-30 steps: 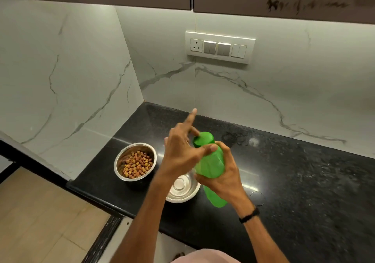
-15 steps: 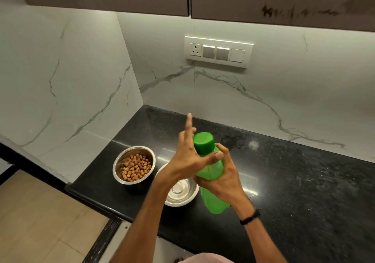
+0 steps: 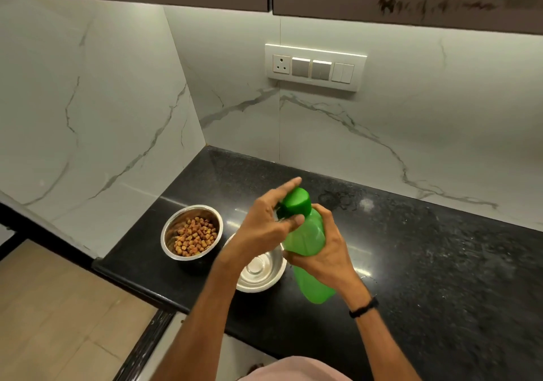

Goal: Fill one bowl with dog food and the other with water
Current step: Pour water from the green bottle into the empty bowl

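Above counter (image 3: 440,248): bottle (image 3: 308,239), gripped by right hand (image 3: 330,258).
Cap (image 3: 296,202): left hand (image 3: 264,221) pinches it, likely unscrewing.
Kibble bowl (image 3: 172,225): full.
Next: cap off, pour into empty bowl (image 3: 258,276).

- No text, label, brand, number or sign legible anywhere in view.
- Dark smeared marks on the upper cabinet door (image 3: 435,5): scrawl-like, not readable as letters.
- Green bottle (image 3: 308,239): no print legible on the side in view.
- Switch panel (image 3: 316,67) on the wall: no markings legible on socket or switches.
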